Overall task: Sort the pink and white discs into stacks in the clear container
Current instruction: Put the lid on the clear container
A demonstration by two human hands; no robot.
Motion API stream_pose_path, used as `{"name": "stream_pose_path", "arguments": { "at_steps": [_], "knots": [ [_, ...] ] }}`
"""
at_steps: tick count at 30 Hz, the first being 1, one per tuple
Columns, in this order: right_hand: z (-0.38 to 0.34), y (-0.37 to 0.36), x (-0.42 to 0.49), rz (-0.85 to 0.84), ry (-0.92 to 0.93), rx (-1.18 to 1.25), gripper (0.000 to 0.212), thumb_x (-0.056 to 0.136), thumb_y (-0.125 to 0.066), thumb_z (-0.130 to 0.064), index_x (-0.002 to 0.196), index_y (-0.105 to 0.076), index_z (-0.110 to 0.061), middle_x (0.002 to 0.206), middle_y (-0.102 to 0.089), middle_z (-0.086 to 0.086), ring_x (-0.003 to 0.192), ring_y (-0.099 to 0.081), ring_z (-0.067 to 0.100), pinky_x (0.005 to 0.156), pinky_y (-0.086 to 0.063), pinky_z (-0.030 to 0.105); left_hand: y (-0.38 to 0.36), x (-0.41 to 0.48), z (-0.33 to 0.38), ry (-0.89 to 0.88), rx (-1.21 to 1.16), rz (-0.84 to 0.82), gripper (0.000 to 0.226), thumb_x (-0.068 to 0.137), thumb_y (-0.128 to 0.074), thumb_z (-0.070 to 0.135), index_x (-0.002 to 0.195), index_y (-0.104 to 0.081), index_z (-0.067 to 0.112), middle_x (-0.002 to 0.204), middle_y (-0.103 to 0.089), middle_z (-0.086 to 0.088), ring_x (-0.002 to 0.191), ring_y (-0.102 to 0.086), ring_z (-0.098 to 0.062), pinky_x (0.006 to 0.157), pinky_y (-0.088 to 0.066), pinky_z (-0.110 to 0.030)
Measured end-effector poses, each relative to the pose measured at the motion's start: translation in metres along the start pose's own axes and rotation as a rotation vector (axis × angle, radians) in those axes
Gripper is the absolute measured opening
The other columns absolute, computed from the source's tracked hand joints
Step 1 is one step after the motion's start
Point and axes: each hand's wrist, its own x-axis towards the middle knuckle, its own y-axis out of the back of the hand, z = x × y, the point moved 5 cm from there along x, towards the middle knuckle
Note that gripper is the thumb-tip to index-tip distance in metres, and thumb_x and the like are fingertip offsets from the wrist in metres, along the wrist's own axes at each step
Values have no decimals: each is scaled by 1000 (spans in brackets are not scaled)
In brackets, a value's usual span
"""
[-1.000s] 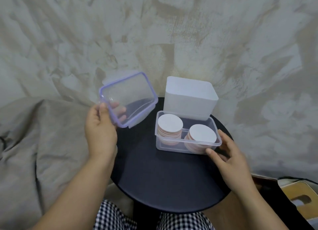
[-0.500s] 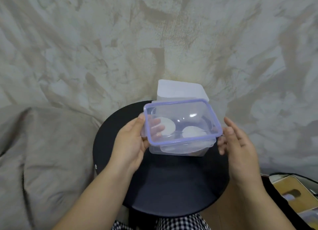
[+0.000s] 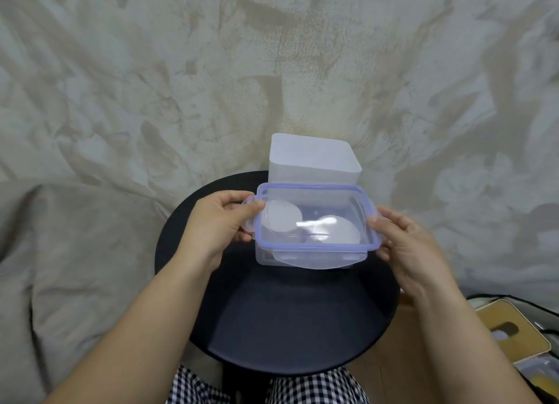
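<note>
**Lid seated on the disc container, both hands at its end clips**

The clear container (image 3: 266, 257) stands on the far half of a round dark tabletop (image 3: 287, 319), just in front of a white opaque box (image 3: 314, 158) that sits at the tabletop's far edge. A transparent lid (image 3: 317, 205) with a purple rim lies level on the container's top. Its front clip (image 3: 317, 260) hangs down over the near wall.

Through the lid two round stacks of discs show side by side. The left stack (image 3: 282, 219) and the right stack (image 3: 340, 232) both have a pale top face. The lid's glare and haze hide the colours lower down.

The left hand (image 3: 217, 222) pinches the clip at the lid's left end, with the thumb on top and the fingers curled underneath. The right hand (image 3: 402, 240) grips the clip at the right end in the same way, thumb tip on the tab and fingers curled below it. Both forearms reach in from the near edge.

Black-and-white checked fabric (image 3: 314, 388) shows at the bottom, below the tabletop. A crumpled beige cloth (image 3: 60, 252) fills the left side, and a mottled grey-and-tan wall (image 3: 272, 55) rises behind. A tan flat object (image 3: 514, 328) lies at the lower right; what it is cannot be told.
</note>
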Motion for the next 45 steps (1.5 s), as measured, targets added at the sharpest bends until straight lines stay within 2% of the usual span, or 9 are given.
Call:
{"name": "stream_pose_path", "arguments": {
  "at_steps": [2,4,9,13,20,24,27,31,45],
  "knots": [
    [2,-2,2,36,28,-12,30,80,-67,-8,109,-59,-12,87,-69,0,69,-60,14,63,-47,27,1,2,-3,-18,50,19,20,80,-72,17,97,-66,9,77,-68,-6,47,-57,-5,42,-45,-18],
    [6,-5,2,58,27,16,32,80,-67,-9,111,-59,-12,95,-69,2,77,-65,14,72,-52,27,-1,4,-7,-23,88,21,20,81,-71,19,98,-66,9,82,-68,-8,48,-57,-7,42,-45,-18],
    [8,-8,-4,91,20,62,38,82,-67,-11,119,-56,-13,104,-68,5,78,-69,10,63,-55,18,-1,5,-11,-13,112,23,22,82,-70,22,100,-67,9,89,-69,-9,48,-57,-9,44,-47,-18],
    [10,-5,-11,111,19,42,39,83,-67,-12,120,-56,-12,107,-68,6,81,-68,12,67,-55,20,1,-1,-12,-13,113,20,22,82,-70,21,100,-68,8,87,-70,-10,44,-57,-8,44,-47,-18],
    [15,-2,-31,92,33,58,30,82,-66,-14,112,-60,-17,104,-69,5,74,-68,9,61,-55,18,11,-19,-12,-21,149,22,15,81,-71,19,93,-69,10,75,-68,-15,43,-55,-9,42,-46,-19],
    [18,-2,-40,67,43,52,32,74,-68,-20,105,-62,-19,101,-71,2,78,-69,9,70,-58,22,15,-22,-9,-42,192,11,12,82,-70,21,90,-69,12,71,-65,-15,42,-54,-9,40,-46,-20],
    [17,-2,-42,69,53,48,30,72,-69,-20,102,-63,-22,101,-71,1,79,-69,9,76,-56,25,13,-22,-8,-46,212,-4,17,78,-73,25,91,-70,15,75,-68,-10,46,-58,-9,43,-48,-21],
    [15,-1,-41,69,67,21,31,72,-70,-19,102,-63,-23,97,-71,-2,79,-69,8,69,-57,21,12,-20,-8,-26,188,-8,20,72,-78,22,90,-70,17,83,-71,-4,56,-65,-10,47,-52,-23],
    [15,-1,-42,23,43,14,28,77,-67,-16,104,-63,-21,92,-73,-9,80,-69,6,66,-56,19,13,-21,-10,-34,176,-16,13,77,-74,19,90,-70,20,85,-71,-6,54,-63,-8,44,-48,-20]
  ]
}}
